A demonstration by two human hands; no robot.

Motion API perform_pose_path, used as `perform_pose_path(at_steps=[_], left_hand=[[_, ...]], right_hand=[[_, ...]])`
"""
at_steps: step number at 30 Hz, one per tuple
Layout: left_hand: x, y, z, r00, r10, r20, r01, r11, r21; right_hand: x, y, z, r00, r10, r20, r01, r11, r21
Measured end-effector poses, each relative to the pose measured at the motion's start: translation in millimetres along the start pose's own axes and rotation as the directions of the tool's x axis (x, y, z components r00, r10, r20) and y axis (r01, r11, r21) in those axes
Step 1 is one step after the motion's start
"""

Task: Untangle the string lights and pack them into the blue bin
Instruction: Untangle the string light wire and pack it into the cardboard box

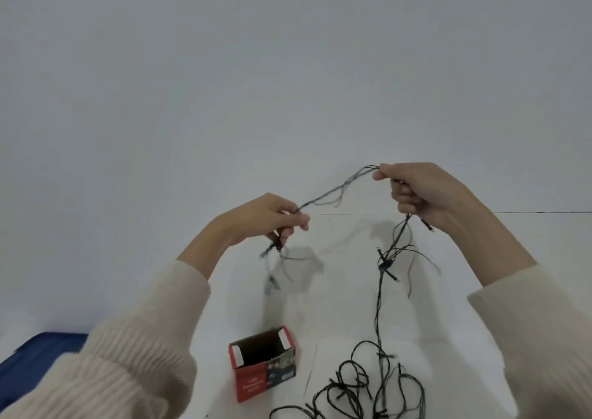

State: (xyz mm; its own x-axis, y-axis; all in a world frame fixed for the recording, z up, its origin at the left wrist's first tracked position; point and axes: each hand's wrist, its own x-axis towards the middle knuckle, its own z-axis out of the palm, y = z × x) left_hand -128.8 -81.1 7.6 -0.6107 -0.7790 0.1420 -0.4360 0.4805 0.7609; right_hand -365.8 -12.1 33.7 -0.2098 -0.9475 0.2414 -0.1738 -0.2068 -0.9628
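Two hands [346,207] stretch string lights [381,290]; open red box [261,364] below.

Two hands are raised, the left hand [266,216] and the right hand [419,194], each in a cream knitted sleeve. One dark strand of string lights [381,316] runs between them and down into one tangle on the white surface [320,290]. One open red box [264,362] stands there. One blue bin [35,361] shows at the left edge.
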Motion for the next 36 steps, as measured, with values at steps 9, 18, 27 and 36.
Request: perform_pose_path(at_steps=[9,18,27,36], left_hand=[[-24.3,-64.1,20.9,0.956,-0.271,0.112,0.254,0.956,0.145],[-32.7,-67.3,114.0,0.975,-0.03,0.22,-0.07,0.9,0.431],[-88.1,-157.4,143.7,0.957,-0.237,-0.165,0.282,0.892,0.354],[-102.8,-174.8,162.1,0.956,-0.291,0.046,0.282,0.949,0.143]], right_hand=[[-20.1,105.1,2.6,0.986,0.129,-0.102,-0.163,0.854,-0.495],[-70.9,165.9,78.6,0.79,0.24,0.564,-0.115,0.962,-0.249],[-93.6,204.8,78.8,0.803,0.415,0.427,-0.368,0.91,-0.191],[-97.2,225.2,93.2,0.712,0.514,0.478,-0.354,0.851,-0.388]])
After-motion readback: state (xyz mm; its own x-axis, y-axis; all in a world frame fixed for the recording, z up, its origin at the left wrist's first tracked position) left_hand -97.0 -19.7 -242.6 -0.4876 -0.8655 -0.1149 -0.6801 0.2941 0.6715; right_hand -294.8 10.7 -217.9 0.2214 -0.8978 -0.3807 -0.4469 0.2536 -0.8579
